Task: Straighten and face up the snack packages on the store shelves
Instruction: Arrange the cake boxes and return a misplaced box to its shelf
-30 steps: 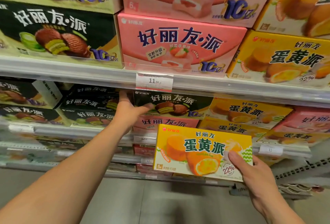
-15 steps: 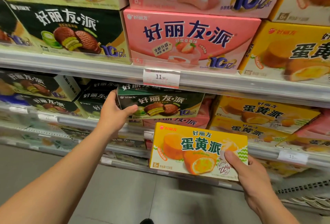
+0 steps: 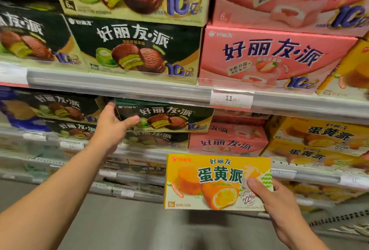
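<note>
Since the earlier frame, the dark green box (image 3: 163, 117) has come further left along the second shelf and now sits in front of its own kind, clear of the pink boxes (image 3: 227, 140) it previously fronted. It is lifted, or resting on the green box below — contact underneath cannot be confirmed.

Left side: the left hand (image 3: 113, 124) grasps the dark green box at its left end, thumb across the printed face, fingers hidden behind. The arm is extended, wrist roughly level.

Centre: a price tag (image 3: 231, 100) sits on the shelf rail (image 3: 119, 88) directly above.

Right side: the right hand (image 3: 273, 196) holds a yellow box (image 3: 211, 182) by its lower right corner, thumb on the face, fingers behind. The box is upright, facing the camera, held out in front of the shelves — not yet placed.

Judgement: both cartons look light and stiff, with glossy faces that may slip. End or corner grips are adequate; squeezing the broad panels risks denting.
</note>
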`<state>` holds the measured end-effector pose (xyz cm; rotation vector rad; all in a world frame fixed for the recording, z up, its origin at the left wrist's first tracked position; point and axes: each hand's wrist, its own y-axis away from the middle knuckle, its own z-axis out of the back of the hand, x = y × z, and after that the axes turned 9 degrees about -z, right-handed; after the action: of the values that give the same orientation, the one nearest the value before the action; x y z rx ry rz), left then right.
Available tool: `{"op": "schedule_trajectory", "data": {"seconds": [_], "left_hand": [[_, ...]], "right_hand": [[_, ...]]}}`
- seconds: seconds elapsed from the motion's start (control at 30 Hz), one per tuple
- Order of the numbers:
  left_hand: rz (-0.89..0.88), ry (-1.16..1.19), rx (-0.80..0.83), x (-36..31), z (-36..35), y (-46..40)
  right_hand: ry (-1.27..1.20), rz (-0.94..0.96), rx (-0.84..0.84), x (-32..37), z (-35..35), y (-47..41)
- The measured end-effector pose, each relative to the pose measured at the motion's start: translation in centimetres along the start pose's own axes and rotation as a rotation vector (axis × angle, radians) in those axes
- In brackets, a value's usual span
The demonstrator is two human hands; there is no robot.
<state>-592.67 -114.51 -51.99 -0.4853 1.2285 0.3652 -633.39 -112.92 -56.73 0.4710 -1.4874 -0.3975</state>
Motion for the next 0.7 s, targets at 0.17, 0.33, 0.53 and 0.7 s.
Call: {"op": "schedule_trajectory", "data": {"seconds": [0.17, 0.33, 0.53, 0.7], "left_hand": [[-0.027, -0.044, 0.105, 2.3, 1.3, -2.4], [-0.082, -0.195, 0.13, 2.3, 1.4, -2.5], [-0.769, -0.989, 0.15, 0.3, 1.4, -0.6], [-0.818, -1.151, 0.315, -2.3, -2.1, -0.1]], "right_hand": [[-0.083, 0.004, -0.083, -0.8, -5.6, 2.6], [-0.133, 0.009, -0.118, -1.4, -7.9, 5.2], [-0.128, 0.032, -0.15, -1.8, -8.1, 6.7], [-0.135, 0.03, -0.15, -2.2, -8.3, 7.1]]}}
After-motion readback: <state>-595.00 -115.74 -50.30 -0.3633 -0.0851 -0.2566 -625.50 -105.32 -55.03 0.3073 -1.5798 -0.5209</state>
